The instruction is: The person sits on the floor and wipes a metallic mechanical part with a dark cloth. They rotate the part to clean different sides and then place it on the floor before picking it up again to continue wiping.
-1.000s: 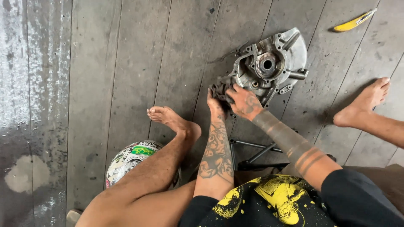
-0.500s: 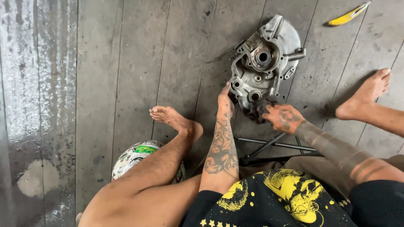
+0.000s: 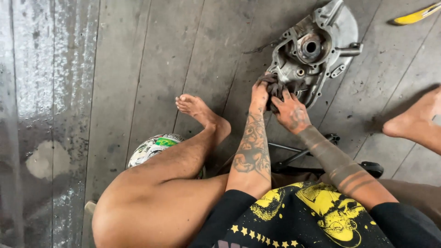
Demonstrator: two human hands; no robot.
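Both hands on the rag at the engine casing.
Our left hand point(image 3: 259, 94) & right hand point(image 3: 291, 114) pinch a dark rag point(image 3: 274, 87) against the grey metal casing point(image 3: 317, 50) just ahead; sticker-covered round helmet point(image 3: 151, 149) sits well back-left; yellow tool point(image 3: 415, 16) far right.

A grey metal engine casing point(image 3: 317, 50) lies flat on the floor, open side up, just beyond the fingers point(image 3: 281, 97), which press a dark rag point(image 3: 274, 87) against its near edge.
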